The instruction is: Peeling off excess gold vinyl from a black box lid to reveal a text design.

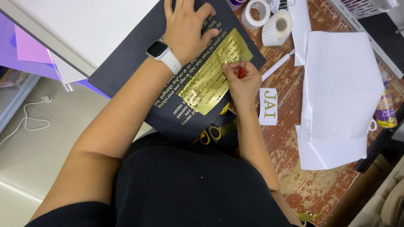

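Left hand (185, 27) pressed flat at twelve o'clock to steady the dark card (139, 54) on the bench (290, 138) — right hand's (242, 82) grip pinches a red-handled weeding tool (240, 71) over the gold foil sheet (214, 75), lifting excess around lettering.

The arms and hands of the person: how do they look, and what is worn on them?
Both forearms are bare, with no sleeves reaching them; the top is black and seems short-sleeved. The left hand has a smartwatch on the wrist, with a white strap and a pale rounded square face. The right hand shows no watch or bracelet. No gloves; rings cannot be told.
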